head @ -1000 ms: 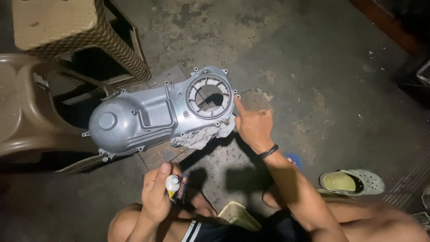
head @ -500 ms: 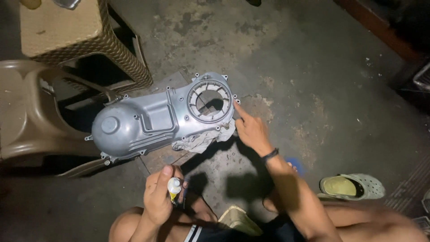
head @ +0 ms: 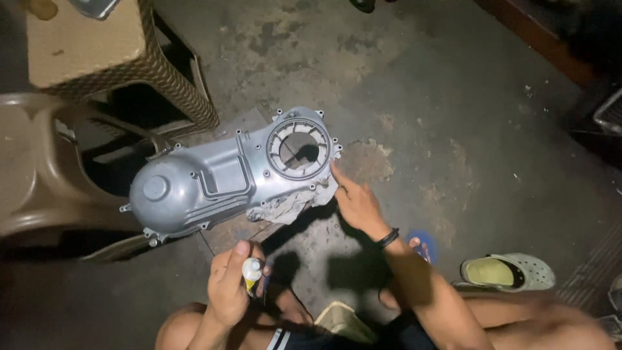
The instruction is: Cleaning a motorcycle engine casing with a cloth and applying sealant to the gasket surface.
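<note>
down in the head view, the left hand (head: 228, 288) is closed round a small tube (head: 251, 272) w/ a white cap and yellow body, thumb up along its side, held low near the person's knees. right hand (head: 355, 202) is open, fingers spread, holding nothing; index fingertip touches the lower right rim of the grey metal engine cover (head: 220, 181), just below its round ribbed opening. cover lies flat on a wooden board (head: 240, 228) on the concrete floor (head: 421, 97), domed end to the left, ring end to the right. a crumpled grey rag (head: 288, 206) sits under the cover's near edge, just beside the right hand. black wristband (head: 388, 238) on the right wrist. woven stool (head: 110, 58) upper left, tan plastic chair (head: 39, 188) at left, pale green clog (head: 508, 272) lower right.
</note>
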